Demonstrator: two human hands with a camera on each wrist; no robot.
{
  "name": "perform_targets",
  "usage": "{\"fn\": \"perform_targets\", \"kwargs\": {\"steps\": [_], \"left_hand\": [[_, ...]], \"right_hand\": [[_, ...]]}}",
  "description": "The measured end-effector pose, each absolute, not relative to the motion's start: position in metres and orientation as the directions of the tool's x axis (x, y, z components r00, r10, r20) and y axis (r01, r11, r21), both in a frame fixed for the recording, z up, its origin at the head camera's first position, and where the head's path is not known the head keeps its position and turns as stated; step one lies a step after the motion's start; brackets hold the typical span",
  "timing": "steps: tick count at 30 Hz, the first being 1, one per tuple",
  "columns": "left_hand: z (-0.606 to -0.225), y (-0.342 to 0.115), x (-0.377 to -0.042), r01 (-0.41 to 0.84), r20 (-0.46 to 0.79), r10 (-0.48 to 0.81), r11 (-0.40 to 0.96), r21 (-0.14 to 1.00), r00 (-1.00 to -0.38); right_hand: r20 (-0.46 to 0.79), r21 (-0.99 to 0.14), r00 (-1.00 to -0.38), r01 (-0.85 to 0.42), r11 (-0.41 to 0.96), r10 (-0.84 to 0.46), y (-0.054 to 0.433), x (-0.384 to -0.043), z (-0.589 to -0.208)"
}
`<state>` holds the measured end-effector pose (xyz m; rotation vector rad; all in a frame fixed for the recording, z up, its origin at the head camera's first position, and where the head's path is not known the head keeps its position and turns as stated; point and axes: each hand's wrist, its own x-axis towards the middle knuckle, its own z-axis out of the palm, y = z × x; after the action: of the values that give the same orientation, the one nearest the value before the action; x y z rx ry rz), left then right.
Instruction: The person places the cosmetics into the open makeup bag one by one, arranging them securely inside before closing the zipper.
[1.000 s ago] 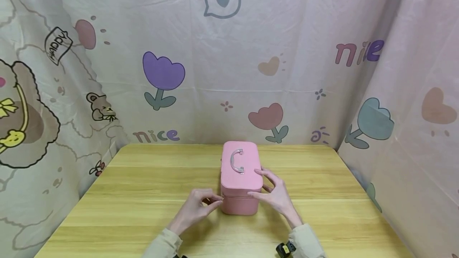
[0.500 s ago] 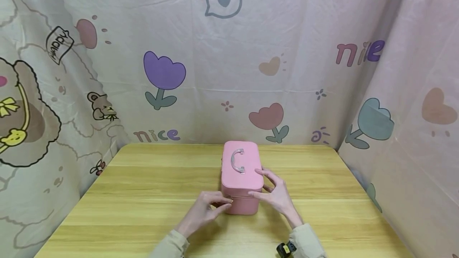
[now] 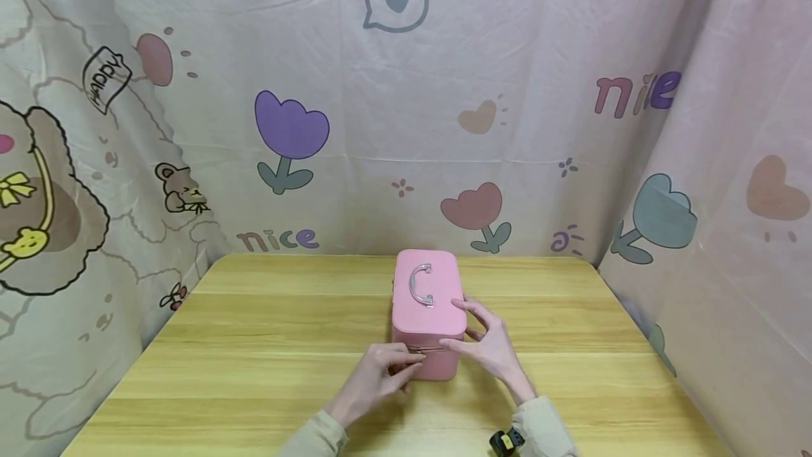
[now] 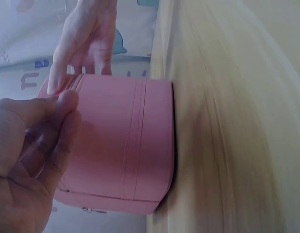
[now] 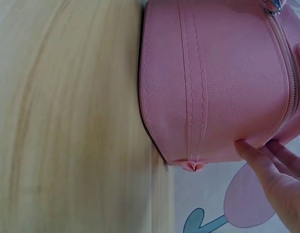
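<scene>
A pink vanity case (image 3: 429, 319) with a silver handle (image 3: 413, 285) on its lid stands upright on the wooden table. At its near end my left hand (image 3: 383, 376) pinches the zipper pull, which the fingers mostly hide in the head view. The silver zipper slider (image 5: 273, 6) shows at the top of the right wrist view, on the zipper (image 5: 291, 73) below the lid. My right hand (image 3: 488, 344) holds the case by its near right corner, thumb on the near end and a finger on the lid's right edge. The lid lies down on the case.
The wooden table (image 3: 266, 316) extends on both sides of the case. A printed curtain (image 3: 380, 90) hangs behind the table and along both sides. A small black device (image 3: 505, 441) sits at the right wrist.
My left hand has moved rightward along the near end of the case, from its left corner toward the middle, with the zipper pull. The right hand and the case stay put.
</scene>
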<state>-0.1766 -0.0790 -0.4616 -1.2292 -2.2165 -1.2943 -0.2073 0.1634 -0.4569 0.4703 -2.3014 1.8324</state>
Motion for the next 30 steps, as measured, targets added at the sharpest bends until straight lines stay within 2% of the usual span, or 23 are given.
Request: {"fn": "perform_targets", "kwargs": {"steps": [5,14,25,30], "left_hand": [[-0.463,-0.071,-0.177,0.804,0.628,0.521,0.234,0.547,-0.578],[-0.466,-0.060,-0.175,0.791,0.623,0.504,0.251,0.557,-0.598],[-0.461,-0.062,-0.173,0.756,0.586,0.484,0.332,0.564,-0.650],[-0.458,-0.065,-0.172,0.710,0.540,0.469,0.365,0.602,-0.699]], "right_hand": [[0.315,-0.920,-0.938,-0.339,0.196,-0.141,0.163,-0.208,-0.457],[0.324,-0.920,-0.934,-0.348,0.179,-0.150,0.164,-0.207,-0.457],[0.313,-0.921,-0.936,-0.340,0.191,-0.159,0.164,-0.208,-0.459],[0.325,-0.914,-0.933,-0.352,0.205,-0.152,0.164,-0.208,-0.459]]}}
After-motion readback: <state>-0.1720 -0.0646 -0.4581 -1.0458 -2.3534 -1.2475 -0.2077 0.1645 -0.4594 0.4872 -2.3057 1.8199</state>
